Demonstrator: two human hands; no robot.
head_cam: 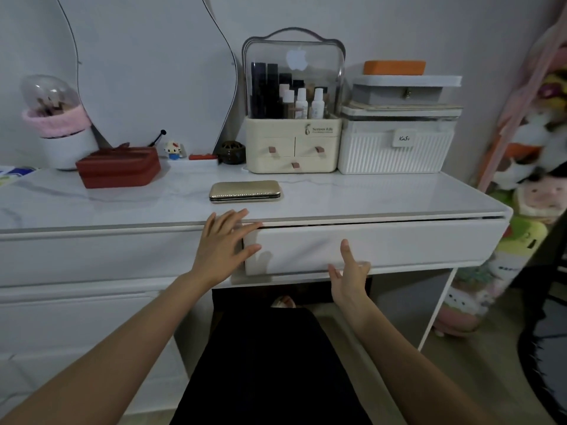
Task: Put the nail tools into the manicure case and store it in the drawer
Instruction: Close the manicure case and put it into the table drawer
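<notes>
Head view: the closed case (244,191) is left on the desktop (383,194), near its front edge. The drawer (399,243) front is approached by both hands, presumably for opening: left hand (225,243) spread, right hand (348,276) relaxed; nothing is grasped.

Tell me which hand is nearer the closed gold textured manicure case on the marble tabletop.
Left. The left hand is spread at the desk edge just below the gold textured manicure case; the right hand is lower and further right, at the white drawer front's bottom edge.
</notes>
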